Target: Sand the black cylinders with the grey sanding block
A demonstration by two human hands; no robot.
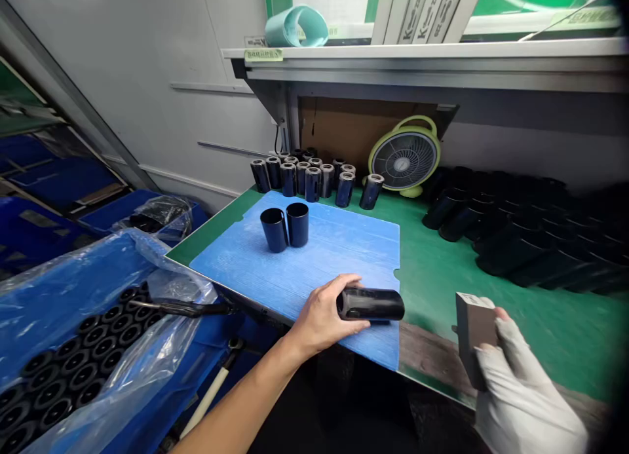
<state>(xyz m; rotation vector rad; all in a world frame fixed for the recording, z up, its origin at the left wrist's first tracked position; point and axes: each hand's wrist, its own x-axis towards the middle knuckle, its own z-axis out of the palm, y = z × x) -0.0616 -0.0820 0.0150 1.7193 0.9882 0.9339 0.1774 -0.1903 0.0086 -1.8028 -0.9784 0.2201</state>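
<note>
My left hand [327, 313] is bare and closed around one end of a glossy black cylinder [376, 304], held on its side just above the blue mat [230, 257]. My right hand [525, 382], in a white glove with bare fingertips, grips a dark grey-brown sanding block [476, 333] with a pale printed end. That block is right of the cylinder and apart from it, over the bench's front edge. Two black cups [285, 228] stand upright side by side on the mat, beyond my left hand.
Several shiny dark cylinders [312, 184] stand at the back, beside a yellow-green fan [405, 159]. More black cylinders [531, 238] crowd the right. A plastic-lined blue crate [167, 369] of black cylinders is at left. The overhead shelf [417, 51] holds boxes and a turquoise roll [296, 27].
</note>
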